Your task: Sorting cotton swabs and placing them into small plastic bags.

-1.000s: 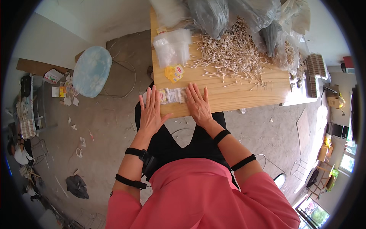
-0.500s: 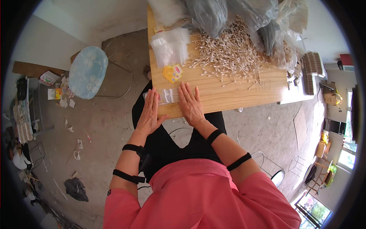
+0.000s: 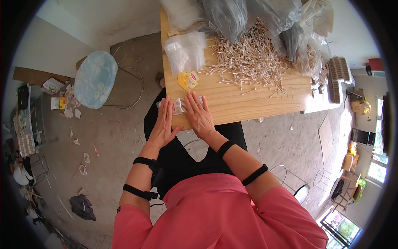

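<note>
A clear plastic packet of cotton swabs (image 3: 179, 105) lies flat near the front left corner of the wooden table (image 3: 257, 100). My left hand (image 3: 161, 124) rests over the packet's left end, fingers straight and the thumb held apart. Across the middle of the packet lies my right hand (image 3: 200, 115), flat with its fingers stretched out; the swabs show between the two hands and a bit of packet shows past the right fingers. Just beyond are several yellow cards (image 3: 188, 81) with red print. A stack of clear plastic bags (image 3: 182, 52) sits behind the cards.
A large heap of loose cotton swabs (image 3: 248, 60) spreads over the table's far half. Grey plastic bags (image 3: 226, 18) bulge behind it. To the left stands a stool with a light blue cushion (image 3: 96, 79). Scraps and a dark bag (image 3: 83, 206) litter the concrete floor.
My right hand has slid left along the packet, nearer my left hand, uncovering the packet's right end. The left hand has stayed in place.
</note>
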{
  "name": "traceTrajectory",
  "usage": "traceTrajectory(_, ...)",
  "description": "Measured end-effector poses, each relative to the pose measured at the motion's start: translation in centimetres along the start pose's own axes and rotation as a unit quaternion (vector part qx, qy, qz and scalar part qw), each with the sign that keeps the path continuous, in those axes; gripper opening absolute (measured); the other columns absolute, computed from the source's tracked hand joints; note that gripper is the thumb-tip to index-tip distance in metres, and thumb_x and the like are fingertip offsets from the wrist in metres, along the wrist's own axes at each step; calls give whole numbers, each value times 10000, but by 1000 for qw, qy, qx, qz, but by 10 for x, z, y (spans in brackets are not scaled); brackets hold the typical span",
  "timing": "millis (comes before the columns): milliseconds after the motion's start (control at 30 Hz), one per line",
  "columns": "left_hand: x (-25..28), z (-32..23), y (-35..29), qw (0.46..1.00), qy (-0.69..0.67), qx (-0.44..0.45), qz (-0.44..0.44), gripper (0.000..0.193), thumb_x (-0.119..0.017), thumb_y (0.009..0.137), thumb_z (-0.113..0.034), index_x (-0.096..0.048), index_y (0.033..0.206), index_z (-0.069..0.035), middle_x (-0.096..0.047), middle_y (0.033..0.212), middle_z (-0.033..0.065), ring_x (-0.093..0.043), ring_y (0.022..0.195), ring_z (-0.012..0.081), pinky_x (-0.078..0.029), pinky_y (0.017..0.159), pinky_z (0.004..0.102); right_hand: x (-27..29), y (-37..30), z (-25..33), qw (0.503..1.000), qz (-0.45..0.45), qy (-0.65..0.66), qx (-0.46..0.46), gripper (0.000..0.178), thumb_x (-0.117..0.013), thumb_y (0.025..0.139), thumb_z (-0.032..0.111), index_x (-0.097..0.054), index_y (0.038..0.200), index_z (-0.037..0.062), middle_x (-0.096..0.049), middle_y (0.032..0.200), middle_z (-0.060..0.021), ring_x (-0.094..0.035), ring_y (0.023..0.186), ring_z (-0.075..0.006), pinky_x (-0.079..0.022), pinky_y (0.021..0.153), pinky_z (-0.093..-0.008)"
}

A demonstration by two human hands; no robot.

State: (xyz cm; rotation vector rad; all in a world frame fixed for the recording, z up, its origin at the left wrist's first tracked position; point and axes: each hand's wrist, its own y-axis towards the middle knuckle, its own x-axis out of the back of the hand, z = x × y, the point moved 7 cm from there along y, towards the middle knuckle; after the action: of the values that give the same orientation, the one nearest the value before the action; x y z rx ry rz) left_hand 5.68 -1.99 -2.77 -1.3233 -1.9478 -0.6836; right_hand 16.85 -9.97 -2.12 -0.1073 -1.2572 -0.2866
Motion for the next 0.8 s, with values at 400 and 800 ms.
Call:
traceTrajectory(400, 8, -8, 5, 998, 54, 20, 8, 1243, -870, 696, -400, -84, 1555, 36, -68, 1639, 232, -84, 1521, 402, -173, 1238, 477, -1, 6, 7, 1000, -15, 14, -17, 639, -527, 906, 118, -333, 1496, -34, -268, 1611, -184, -205, 1518, -317, -146, 1237, -474)
traceTrajectory(800, 42, -10, 11, 972, 172, 94, -131, 900, -724, 881, -432, -259, 1532, -20, -272, 1589, 223, -306, 1461, 373, -243, 1199, 457, 29, 1, -27, 957, -149, 245, -35, 486, -457, 934, -16, -449, 1420, -24, -414, 1514, -226, -351, 1441, -380, -275, 1193, -476)
